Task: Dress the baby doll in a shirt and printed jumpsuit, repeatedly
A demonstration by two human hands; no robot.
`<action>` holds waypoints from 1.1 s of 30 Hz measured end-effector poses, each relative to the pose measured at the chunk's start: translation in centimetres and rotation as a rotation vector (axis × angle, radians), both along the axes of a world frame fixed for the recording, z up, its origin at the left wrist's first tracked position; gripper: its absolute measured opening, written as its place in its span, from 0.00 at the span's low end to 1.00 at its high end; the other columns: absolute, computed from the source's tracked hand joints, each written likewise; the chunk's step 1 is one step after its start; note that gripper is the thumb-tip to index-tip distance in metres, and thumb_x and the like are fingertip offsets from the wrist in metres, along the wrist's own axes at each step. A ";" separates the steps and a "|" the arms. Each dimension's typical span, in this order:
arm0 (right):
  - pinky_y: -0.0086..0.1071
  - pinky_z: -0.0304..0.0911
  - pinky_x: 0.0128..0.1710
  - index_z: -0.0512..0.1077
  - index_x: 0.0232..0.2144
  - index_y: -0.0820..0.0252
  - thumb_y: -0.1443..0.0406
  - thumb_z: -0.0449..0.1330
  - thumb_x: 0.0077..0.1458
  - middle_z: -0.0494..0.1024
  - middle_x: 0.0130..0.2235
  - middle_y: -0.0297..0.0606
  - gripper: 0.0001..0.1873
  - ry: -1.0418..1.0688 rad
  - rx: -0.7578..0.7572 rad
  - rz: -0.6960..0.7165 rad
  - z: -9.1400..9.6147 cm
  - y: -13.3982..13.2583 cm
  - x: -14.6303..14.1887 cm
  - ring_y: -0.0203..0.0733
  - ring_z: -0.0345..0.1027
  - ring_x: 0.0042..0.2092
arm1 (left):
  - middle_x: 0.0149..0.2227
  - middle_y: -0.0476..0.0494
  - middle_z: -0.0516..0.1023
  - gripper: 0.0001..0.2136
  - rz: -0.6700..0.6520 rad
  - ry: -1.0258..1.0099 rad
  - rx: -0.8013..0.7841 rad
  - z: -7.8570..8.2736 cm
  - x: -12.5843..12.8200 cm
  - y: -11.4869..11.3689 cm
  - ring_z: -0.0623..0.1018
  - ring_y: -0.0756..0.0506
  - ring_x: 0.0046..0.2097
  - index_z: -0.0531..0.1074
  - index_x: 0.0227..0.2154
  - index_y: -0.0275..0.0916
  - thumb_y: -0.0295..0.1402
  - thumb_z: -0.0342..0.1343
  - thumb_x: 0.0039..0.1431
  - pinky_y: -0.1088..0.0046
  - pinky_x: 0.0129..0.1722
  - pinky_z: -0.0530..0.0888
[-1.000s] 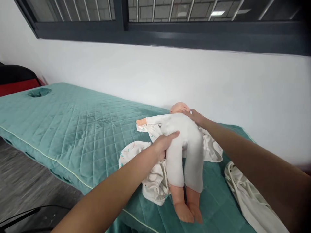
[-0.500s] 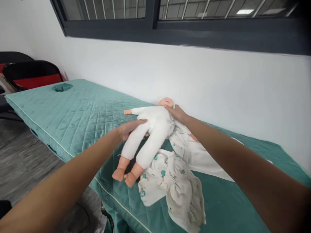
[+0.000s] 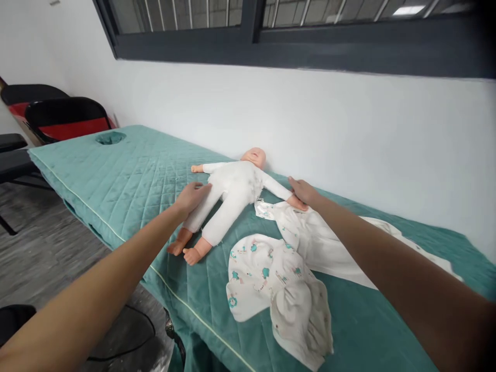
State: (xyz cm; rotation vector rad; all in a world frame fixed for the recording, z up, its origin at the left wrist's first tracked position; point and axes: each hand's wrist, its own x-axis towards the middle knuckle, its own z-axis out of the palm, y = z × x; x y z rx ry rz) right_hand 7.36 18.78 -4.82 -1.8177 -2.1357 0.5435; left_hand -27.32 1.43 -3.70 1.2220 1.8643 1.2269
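A baby doll (image 3: 236, 178) with a white cloth body lies on its back on a green quilted bed (image 3: 155, 165), its head by the wall and its bare feet towards the front edge. My left hand (image 3: 192, 197) rests against the doll's hip and thigh, fingers loosely stretched. Beside the doll's hand is my right hand (image 3: 304, 191), thumb apart; its other fingers are partly hidden. A patterned white baby garment (image 3: 251, 274) lies crumpled in front of the doll. Another white garment (image 3: 310, 232) spreads under and beyond my right forearm.
The white wall (image 3: 349, 134) runs along the bed's far side, below a dark window frame (image 3: 186, 49). Black and red folding chairs (image 3: 70, 116) stand at the left end. A black cable (image 3: 127, 351) lies on the grey floor. The bed has a round hole (image 3: 110, 138).
The doll has been set further back and left, away from the patterned garment. My right hand has moved from its head and shoulder down to its hand. My left hand has shifted slightly left.
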 end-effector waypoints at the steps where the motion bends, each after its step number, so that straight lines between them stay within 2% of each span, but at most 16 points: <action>1: 0.43 0.65 0.41 0.73 0.34 0.65 0.42 0.36 0.62 0.79 0.37 0.55 0.38 -0.071 -0.019 -0.037 -0.1 -1.0 2.3 0.57 0.74 0.40 | 0.51 0.29 0.74 0.22 0.074 0.108 0.092 0.3 1.0 -1.1 0.75 0.35 0.51 0.70 0.47 0.33 0.45 0.57 0.56 0.54 0.52 0.70; 3: 0.44 0.64 0.42 0.73 0.35 0.64 0.44 0.39 0.62 0.78 0.39 0.55 0.35 -0.201 -0.032 -0.093 0.1 -3.4 6.6 0.58 0.73 0.43 | 0.55 0.32 0.72 0.20 0.097 0.230 0.255 0.9 3.9 -3.6 0.74 0.36 0.53 0.69 0.50 0.35 0.41 0.54 0.59 0.56 0.55 0.69; 4: 0.44 0.63 0.42 0.73 0.37 0.64 0.44 0.42 0.61 0.78 0.40 0.55 0.32 -0.258 -0.039 -0.108 0.3 -4.6 8.3 0.58 0.72 0.44 | 0.55 0.35 0.72 0.19 0.019 0.235 0.292 1.0 5.6 -5.0 0.74 0.38 0.53 0.68 0.51 0.37 0.40 0.52 0.60 0.58 0.54 0.70; 6: 0.45 0.63 0.43 0.73 0.40 0.64 0.47 0.50 0.59 0.77 0.43 0.55 0.26 -0.357 -0.049 -0.108 1.1 -7.0 11.0 0.59 0.71 0.46 | 0.55 0.38 0.72 0.19 -0.285 0.217 0.236 0.9 9.0 -7.5 0.74 0.39 0.54 0.67 0.53 0.40 0.37 0.52 0.58 0.60 0.54 0.71; 8: 0.46 0.63 0.45 0.73 0.42 0.63 0.53 0.55 0.57 0.77 0.47 0.55 0.21 -0.435 -0.041 -0.075 2.2 -9.4 12.3 0.59 0.70 0.48 | 0.61 0.40 0.67 0.28 -0.640 0.361 0.193 0.4 12.0 -9.2 0.65 0.37 0.62 0.66 0.56 0.43 0.32 0.58 0.50 0.59 0.60 0.65; 10: 0.46 0.61 0.48 0.72 0.46 0.61 0.57 0.54 0.58 0.75 0.51 0.53 0.18 -0.485 -0.004 -0.010 3.5 -11.8 12.5 0.58 0.67 0.52 | 0.64 0.39 0.62 0.35 -0.851 0.477 0.106 -0.2 14.0 -10.0 0.59 0.35 0.66 0.63 0.59 0.43 0.29 0.61 0.43 0.57 0.63 0.60; 11: 0.45 0.61 0.48 0.72 0.47 0.60 0.59 0.53 0.59 0.74 0.52 0.51 0.18 -0.498 0.020 0.032 4.1 -13.2 12.3 0.56 0.67 0.52 | 0.64 0.38 0.62 0.38 -0.900 0.507 0.056 -0.5 14.8 -10.1 0.59 0.34 0.65 0.62 0.60 0.42 0.28 0.61 0.42 0.56 0.63 0.60; 14: 0.40 0.61 0.47 0.72 0.47 0.55 0.60 0.50 0.61 0.75 0.51 0.45 0.16 -0.498 0.078 0.156 6.0 -17.7 11.1 0.51 0.68 0.51 | 0.56 0.39 0.71 0.35 -0.911 0.538 -0.035 -0.8 16.6 -10.1 0.68 0.35 0.57 0.65 0.58 0.40 0.28 0.61 0.42 0.57 0.57 0.66; 17: 0.37 0.61 0.44 0.73 0.45 0.54 0.60 0.48 0.63 0.77 0.47 0.42 0.15 -0.466 0.147 0.319 7.2 -22.8 10.1 0.48 0.70 0.47 | 0.47 0.41 0.76 0.23 -0.886 0.540 0.005 -0.3 18.8 -11.1 0.74 0.38 0.49 0.72 0.48 0.38 0.25 0.57 0.44 0.64 0.50 0.71; 19: 0.37 0.62 0.44 0.73 0.43 0.55 0.61 0.48 0.63 0.77 0.45 0.42 0.15 -0.400 0.207 0.427 7.7 -26.3 9.9 0.48 0.70 0.46 | 0.45 0.42 0.76 0.19 -0.881 0.548 0.090 0.5 20.4 -12.4 0.74 0.40 0.49 0.72 0.44 0.38 0.22 0.53 0.46 0.66 0.49 0.70; 22: 0.35 0.62 0.43 0.73 0.43 0.55 0.61 0.47 0.65 0.77 0.44 0.41 0.15 -0.260 0.236 0.500 8.3 -30.9 10.2 0.45 0.71 0.45 | 0.49 0.42 0.71 0.22 -0.837 0.588 0.317 1.7 22.7 -14.7 0.72 0.42 0.50 0.69 0.48 0.40 0.21 0.49 0.49 0.67 0.49 0.69; 24: 0.35 0.62 0.43 0.73 0.42 0.55 0.60 0.46 0.65 0.77 0.42 0.40 0.16 -0.187 0.228 0.496 9.1 -33.5 10.5 0.45 0.71 0.44 | 0.52 0.42 0.67 0.28 -0.788 0.608 0.410 2.3 23.9 -15.9 0.73 0.44 0.47 0.63 0.56 0.42 0.20 0.48 0.49 0.68 0.43 0.71; 26: 0.35 0.62 0.43 0.73 0.42 0.54 0.59 0.46 0.66 0.77 0.42 0.39 0.16 -0.132 0.198 0.470 10.1 -35.9 10.9 0.45 0.71 0.44 | 0.53 0.42 0.65 0.33 -0.796 0.650 0.402 2.7 24.8 -16.5 0.73 0.45 0.44 0.57 0.60 0.45 0.20 0.49 0.49 0.70 0.36 0.70; 27: 0.36 0.62 0.44 0.73 0.42 0.53 0.58 0.46 0.66 0.77 0.43 0.39 0.17 -0.105 0.174 0.451 10.7 -37.0 11.2 0.45 0.71 0.44 | 0.52 0.43 0.65 0.32 -0.822 0.687 0.394 2.9 25.2 -16.6 0.73 0.45 0.43 0.59 0.59 0.46 0.21 0.50 0.49 0.70 0.35 0.70; 30: 0.38 0.63 0.46 0.71 0.50 0.47 0.54 0.49 0.65 0.77 0.47 0.36 0.17 -0.035 0.094 0.338 11.7 -40.1 12.4 0.45 0.71 0.47 | 0.53 0.41 0.65 0.18 -0.852 0.840 0.465 3.4 25.9 -16.5 0.70 0.42 0.49 0.70 0.46 0.44 0.23 0.52 0.52 0.66 0.42 0.69; 33: 0.39 0.66 0.42 0.64 0.58 0.42 0.53 0.53 0.61 0.77 0.47 0.37 0.23 0.001 0.041 0.136 10.8 -42.6 14.1 0.47 0.72 0.44 | 0.52 0.39 0.68 0.11 -0.735 0.956 0.595 4.5 26.0 -16.4 0.68 0.39 0.53 0.70 0.38 0.39 0.21 0.50 0.54 0.58 0.51 0.65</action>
